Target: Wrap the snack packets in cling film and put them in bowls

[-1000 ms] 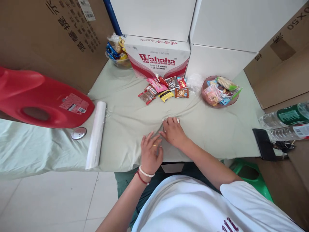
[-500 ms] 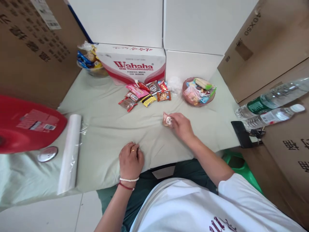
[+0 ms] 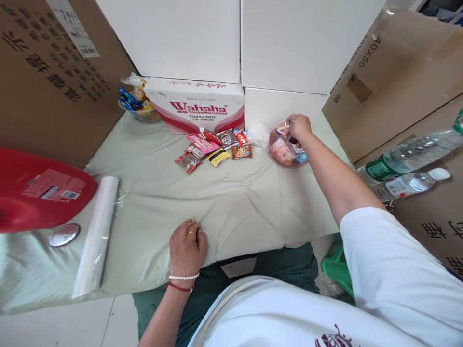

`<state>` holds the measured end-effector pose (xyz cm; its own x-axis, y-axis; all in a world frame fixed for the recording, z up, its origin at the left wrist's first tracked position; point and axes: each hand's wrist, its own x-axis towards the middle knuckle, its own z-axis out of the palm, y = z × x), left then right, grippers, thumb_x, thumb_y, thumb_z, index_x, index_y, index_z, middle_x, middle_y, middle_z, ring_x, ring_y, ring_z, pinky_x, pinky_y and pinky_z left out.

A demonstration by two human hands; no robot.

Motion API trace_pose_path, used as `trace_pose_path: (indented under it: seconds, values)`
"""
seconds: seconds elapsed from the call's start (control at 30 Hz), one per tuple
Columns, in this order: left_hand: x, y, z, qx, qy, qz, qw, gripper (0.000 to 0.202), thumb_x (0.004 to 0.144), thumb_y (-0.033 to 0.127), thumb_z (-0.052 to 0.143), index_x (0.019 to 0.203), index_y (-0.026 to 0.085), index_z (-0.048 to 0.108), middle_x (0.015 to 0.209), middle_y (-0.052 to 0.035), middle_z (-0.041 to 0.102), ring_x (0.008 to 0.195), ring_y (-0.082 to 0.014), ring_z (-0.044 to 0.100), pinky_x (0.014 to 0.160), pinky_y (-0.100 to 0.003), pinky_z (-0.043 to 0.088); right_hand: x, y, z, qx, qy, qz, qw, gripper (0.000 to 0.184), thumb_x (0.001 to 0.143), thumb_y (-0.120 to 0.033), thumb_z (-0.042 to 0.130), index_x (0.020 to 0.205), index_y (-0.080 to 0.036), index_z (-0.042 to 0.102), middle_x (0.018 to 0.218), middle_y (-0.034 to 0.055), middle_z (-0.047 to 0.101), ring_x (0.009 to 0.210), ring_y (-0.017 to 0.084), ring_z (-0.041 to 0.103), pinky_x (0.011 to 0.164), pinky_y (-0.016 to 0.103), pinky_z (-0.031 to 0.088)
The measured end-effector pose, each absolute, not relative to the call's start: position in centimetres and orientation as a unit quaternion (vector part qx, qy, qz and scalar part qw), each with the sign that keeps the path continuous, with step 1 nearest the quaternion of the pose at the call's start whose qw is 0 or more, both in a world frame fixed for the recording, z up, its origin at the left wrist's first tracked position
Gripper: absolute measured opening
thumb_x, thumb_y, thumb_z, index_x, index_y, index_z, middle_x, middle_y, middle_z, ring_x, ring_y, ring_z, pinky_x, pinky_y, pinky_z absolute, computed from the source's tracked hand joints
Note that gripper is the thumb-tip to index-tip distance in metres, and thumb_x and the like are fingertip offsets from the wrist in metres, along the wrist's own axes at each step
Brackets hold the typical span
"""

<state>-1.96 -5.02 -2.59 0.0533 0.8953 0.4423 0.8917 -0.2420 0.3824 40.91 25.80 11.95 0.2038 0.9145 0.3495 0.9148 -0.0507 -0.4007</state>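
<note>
My right hand [image 3: 301,127] is over the pinkish bowl [image 3: 278,155], its fingers pinched on a small snack packet [image 3: 285,127] at the far rim. Several wrapped snacks [image 3: 283,148] fill that bowl, and my hand and forearm hide part of them. On the cloth near the table's front edge rests my left hand [image 3: 188,246], fingers curled and holding nothing I can see. Left of the bowl lies a pile of snack packets, among them a pink packet [image 3: 203,143], a yellow packet [image 3: 218,157] and a brown packet [image 3: 242,151].
A Wahaha carton [image 3: 202,111] stands behind the pile, with crumpled clear plastic [image 3: 258,136] beside it. Another snack bowl [image 3: 144,114] sits at back left. A plastic roll [image 3: 96,236], round lid [image 3: 64,234] and red container [image 3: 43,190] are on the left; two bottles [image 3: 412,185] lie right.
My right hand has moved forward and right, carrying the small packet from the open cloth to the bowl. My left hand stays resting on the table. The view has shifted slightly.
</note>
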Motion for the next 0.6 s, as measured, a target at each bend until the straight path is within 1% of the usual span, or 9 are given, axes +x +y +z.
trace_pose_path:
  seconds: [0.07,0.13,0.2,0.3,0.37,0.43,0.47,0.53,0.6]
  values:
    - [-1.9,-5.1,-2.6,0.724,0.616,0.309,-0.006,0.017,0.093,0.019,0.052,0.101,0.019,0.067,0.112,-0.0158,0.071,0.117,-0.0317,0.066,0.104,-0.050,0.051,39.7,25.5,11.0,-0.736,-0.648,0.013,0.196,0.046,0.104,-0.031,0.044,0.074,-0.003,0.065,0.103,0.0185,0.071,0.101,0.014,0.065,0.086,0.027,0.042]
    - [-1.9,-5.1,-2.6,0.720,0.619,0.312,-0.009,0.018,0.093,0.018,0.051,0.100,0.019,0.067,0.112,-0.0157,0.071,0.117,-0.0307,0.066,0.104,-0.048,0.052,38.8,24.8,10.4,-0.741,-0.661,-0.002,0.122,0.047,0.102,-0.035,0.050,0.068,-0.005,0.062,0.108,0.0240,0.069,0.118,0.021,0.059,0.089,0.031,0.040]
    - [-1.8,-5.2,-2.6,0.717,0.624,0.310,-0.001,0.018,0.093,0.017,0.051,0.101,0.018,0.067,0.111,-0.0154,0.071,0.118,-0.0300,0.065,0.105,-0.048,0.051,38.4,24.3,10.7,-0.729,-0.678,-0.038,0.086,0.040,0.096,-0.035,0.065,0.070,-0.006,0.064,0.114,0.0284,0.065,0.130,0.030,0.048,0.092,0.037,0.040]
    - [-1.6,-5.6,-2.7,0.710,0.629,0.316,0.024,0.019,0.093,0.016,0.052,0.101,0.018,0.068,0.112,-0.0147,0.071,0.119,-0.0296,0.065,0.107,-0.049,0.051,38.1,23.8,12.2,-0.725,-0.684,-0.063,0.060,0.020,0.088,-0.026,0.077,0.082,-0.007,0.072,0.123,0.0298,0.061,0.129,0.036,0.044,0.094,0.045,0.042]
    - [-1.7,-6.0,-2.5,0.693,0.629,0.351,0.042,0.018,0.093,0.016,0.054,0.101,0.019,0.069,0.114,-0.0136,0.071,0.118,-0.0281,0.066,0.105,-0.048,0.053,37.9,22.9,13.2,-0.722,-0.685,-0.067,0.072,0.018,0.091,-0.024,0.073,0.100,-0.009,0.076,0.132,0.0283,0.057,0.124,0.035,0.045,0.093,0.047,0.043]
    - [-2.2,-6.1,-1.9,0.666,0.624,0.403,0.068,0.017,0.094,0.016,0.054,0.101,0.021,0.069,0.113,-0.0114,0.070,0.115,-0.0251,0.067,0.100,-0.044,0.056,37.5,20.8,13.1,-0.691,-0.705,-0.085,0.134,0.032,0.100,-0.028,0.058,0.124,-0.012,0.072,0.137,0.0254,0.055,0.122,0.033,0.047,0.093,0.046,0.044]
    - [-2.7,-5.9,-1.3,0.654,0.621,0.424,0.081,0.017,0.094,0.015,0.054,0.100,0.021,0.068,0.111,-0.0098,0.071,0.114,-0.0236,0.067,0.098,-0.042,0.057,37.2,19.2,12.5,-0.660,-0.725,-0.105,0.167,0.036,0.104,-0.027,0.049,0.128,-0.012,0.071,0.134,0.0244,0.058,0.121,0.032,0.049,0.094,0.047,0.044]
    - [-4.1,-4.7,0.0,0.641,0.619,0.444,0.095,0.016,0.094,0.015,0.054,0.099,0.023,0.068,0.106,-0.0069,0.071,0.113,-0.0220,0.067,0.096,-0.040,0.056,36.5,14.7,10.0,-0.573,-0.795,-0.091,0.179,0.036,0.102,-0.023,0.044,0.120,-0.013,0.074,0.117,0.0218,0.065,0.114,0.032,0.055,0.097,0.049,0.045]
    - [-6.3,-1.9,1.6,0.643,0.623,0.437,0.083,0.014,0.094,0.017,0.056,0.097,0.024,0.068,0.102,-0.0054,0.071,0.110,-0.0222,0.066,0.097,-0.040,0.055,35.9,9.1,6.3,-0.498,-0.848,-0.030,0.177,0.036,0.103,-0.028,0.043,0.121,-0.020,0.073,0.122,0.0196,0.066,0.116,0.034,0.057,0.101,0.050,0.047]
